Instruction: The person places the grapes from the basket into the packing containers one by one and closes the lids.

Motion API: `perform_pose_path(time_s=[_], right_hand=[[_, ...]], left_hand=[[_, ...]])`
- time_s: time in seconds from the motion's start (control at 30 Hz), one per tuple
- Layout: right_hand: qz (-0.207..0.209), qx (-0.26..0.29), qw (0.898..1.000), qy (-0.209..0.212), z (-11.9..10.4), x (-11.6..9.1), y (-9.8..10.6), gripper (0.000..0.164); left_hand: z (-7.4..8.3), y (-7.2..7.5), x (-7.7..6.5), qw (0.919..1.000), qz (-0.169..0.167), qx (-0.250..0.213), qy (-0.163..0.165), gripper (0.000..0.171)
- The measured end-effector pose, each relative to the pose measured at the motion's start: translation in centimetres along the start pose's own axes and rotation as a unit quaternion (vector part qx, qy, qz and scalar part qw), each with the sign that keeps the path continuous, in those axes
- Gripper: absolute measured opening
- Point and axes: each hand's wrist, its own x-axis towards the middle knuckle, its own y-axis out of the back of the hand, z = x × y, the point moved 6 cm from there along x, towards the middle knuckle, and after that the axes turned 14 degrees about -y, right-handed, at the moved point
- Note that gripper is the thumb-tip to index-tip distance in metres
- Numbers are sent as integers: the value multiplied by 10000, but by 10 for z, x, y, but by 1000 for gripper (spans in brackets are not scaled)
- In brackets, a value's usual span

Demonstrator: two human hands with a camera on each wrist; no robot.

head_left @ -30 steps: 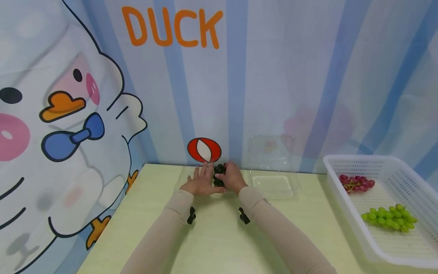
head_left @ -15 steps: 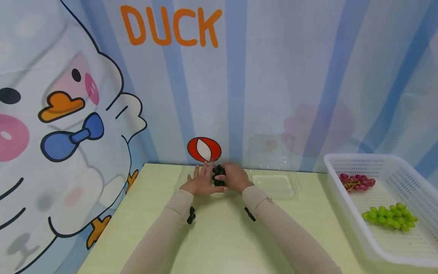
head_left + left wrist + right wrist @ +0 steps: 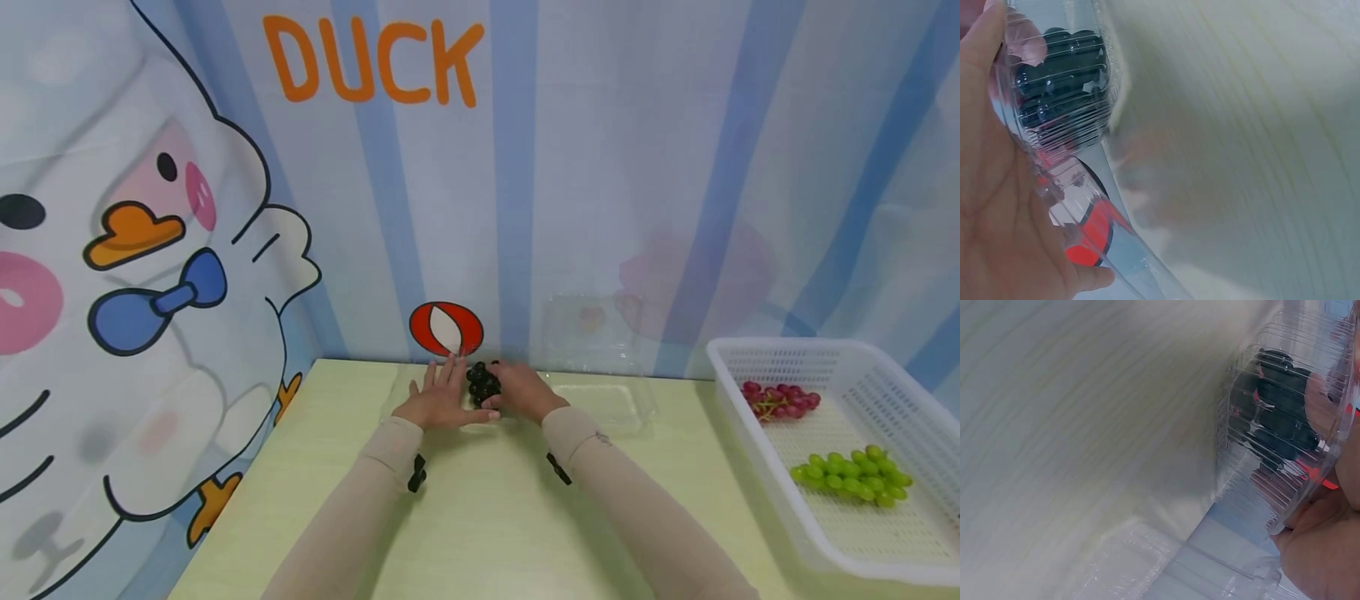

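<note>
A bunch of black grapes [image 3: 483, 385] lies inside a clear plastic clamshell box [image 3: 1094, 134] near the table's back edge. Its ribbed wall stands between the grapes and both wrist cameras. My left hand [image 3: 438, 407] is spread with straight fingers along the box's left part, its thumb reaching along the front. From the right, my right hand [image 3: 528, 392] reaches into the box, with fingertips and thumb gripping the right side of the bunch. In the right wrist view the black grapes [image 3: 1282, 409] show through the plastic, with a fingertip against them.
Right of my hands sits a second clear clamshell box [image 3: 600, 406], its lid raised against the curtain [image 3: 600, 167]. A white plastic basket [image 3: 817, 542] at the right holds red grapes [image 3: 783, 402] and green grapes [image 3: 855, 475].
My right hand has shifted slightly to the right and changed its hold on the black grapes, which have turned a little and show more. My left hand has stayed in place.
</note>
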Motion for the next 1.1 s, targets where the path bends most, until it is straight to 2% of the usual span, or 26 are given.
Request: perform_pose_path(time_s=[0.23, 0.43, 0.83, 1.1], right_hand=[[196, -60, 9996, 213, 0, -2, -1, 74], [190, -122, 9995, 215, 0, -3, -2, 72], [258, -405, 9986, 224, 4, 1, -6, 71], [233, -221, 9993, 207, 5, 1, -7, 75]], left_hand=[[-3, -2, 2, 9997, 117, 159, -125, 123], [-3, -2, 2, 9991, 242, 283, -201, 120], [-1, -4, 1, 9991, 260, 261, -199, 120], [-2, -5, 2, 9993, 218, 265, -162, 121]])
